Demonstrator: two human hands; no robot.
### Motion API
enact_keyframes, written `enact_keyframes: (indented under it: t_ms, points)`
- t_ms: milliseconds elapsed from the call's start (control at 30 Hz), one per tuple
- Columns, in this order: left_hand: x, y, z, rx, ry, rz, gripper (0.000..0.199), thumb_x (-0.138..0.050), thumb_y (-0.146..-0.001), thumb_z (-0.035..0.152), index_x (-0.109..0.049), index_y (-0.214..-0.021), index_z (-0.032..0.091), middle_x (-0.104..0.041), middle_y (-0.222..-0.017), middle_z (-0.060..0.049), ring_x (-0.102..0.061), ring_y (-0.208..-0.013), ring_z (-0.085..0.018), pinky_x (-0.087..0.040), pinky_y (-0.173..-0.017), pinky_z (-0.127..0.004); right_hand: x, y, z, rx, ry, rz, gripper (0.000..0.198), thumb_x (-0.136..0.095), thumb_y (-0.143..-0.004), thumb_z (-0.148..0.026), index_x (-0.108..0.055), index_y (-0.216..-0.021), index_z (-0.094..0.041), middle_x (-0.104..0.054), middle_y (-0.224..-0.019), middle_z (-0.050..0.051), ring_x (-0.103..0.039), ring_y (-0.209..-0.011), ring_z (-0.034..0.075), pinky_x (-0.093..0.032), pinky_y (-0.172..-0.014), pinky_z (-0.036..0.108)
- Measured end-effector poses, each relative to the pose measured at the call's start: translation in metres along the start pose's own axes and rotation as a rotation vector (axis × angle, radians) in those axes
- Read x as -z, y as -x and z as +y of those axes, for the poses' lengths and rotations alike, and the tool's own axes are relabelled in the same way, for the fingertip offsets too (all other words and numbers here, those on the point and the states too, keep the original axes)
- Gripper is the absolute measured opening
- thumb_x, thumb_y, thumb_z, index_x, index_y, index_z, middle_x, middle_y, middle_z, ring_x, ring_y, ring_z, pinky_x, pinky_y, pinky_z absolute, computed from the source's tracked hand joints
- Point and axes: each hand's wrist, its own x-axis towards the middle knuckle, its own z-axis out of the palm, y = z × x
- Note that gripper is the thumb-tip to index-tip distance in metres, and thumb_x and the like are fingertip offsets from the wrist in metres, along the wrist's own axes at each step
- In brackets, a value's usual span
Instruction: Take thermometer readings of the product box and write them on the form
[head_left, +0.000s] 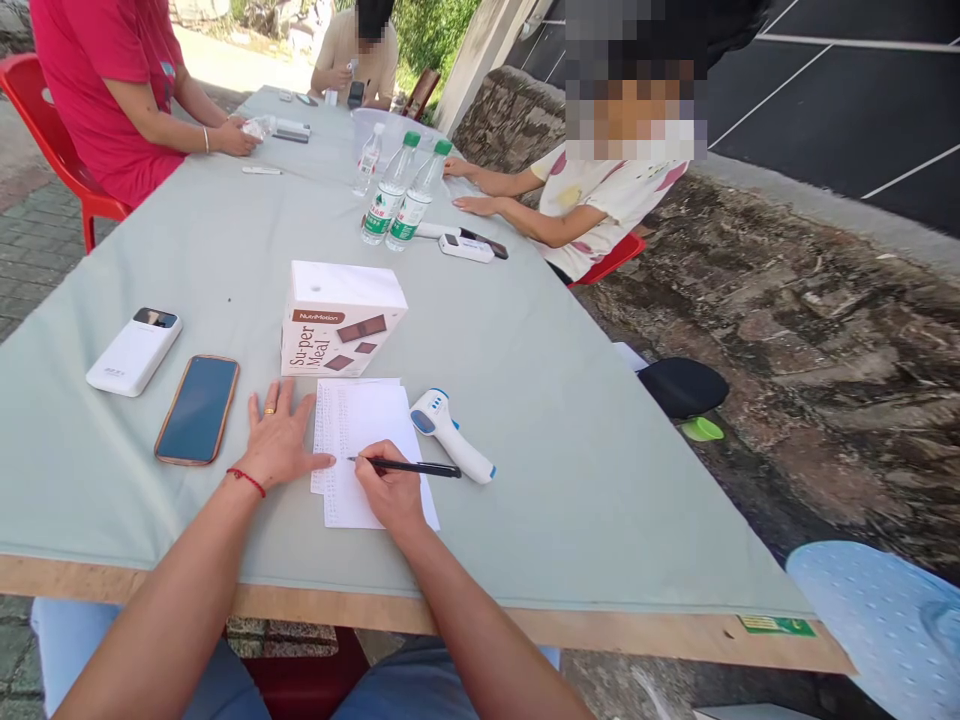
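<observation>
My right hand is closed around a black pen, its tip at the written lines on a white sheet of paper. A second sheet lies partly beneath that one. Flat on the table, my left hand has its fingers spread, the thumb resting on the paper's left edge. Just beyond the paper stands a white "Super Meal" box. To the right of the sheets lies a white and blue infrared thermometer. Left of my left hand are a smartphone and a white power bank.
Water bottles with green caps stand farther up the grey-covered table. Near them lie a white device and a dark phone. Several people sit around the table. A light-blue plastic stool is at the lower right.
</observation>
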Motion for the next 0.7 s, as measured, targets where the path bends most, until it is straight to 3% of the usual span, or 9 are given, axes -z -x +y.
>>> enact_keyframes:
  t_ms: [700]
  points:
    - [-0.0039,-0.0020,-0.0028,-0.018,0.049,0.036,0.094,-0.073,-0.066,0.057,-0.036,-0.144,0.019,-0.008,-0.160,-0.021,-0.001,-0.147,-0.041,0.001,-0.113,-0.063,0.0023,-0.0013,-0.0030,-0.055,-0.010,0.037,0.010,-0.052,-0.065,-0.031,-0.052,-0.059,-0.022,-0.052,-0.057,-0.003,-0.047,-0.057,0.014,-0.039,-0.056,0.028]
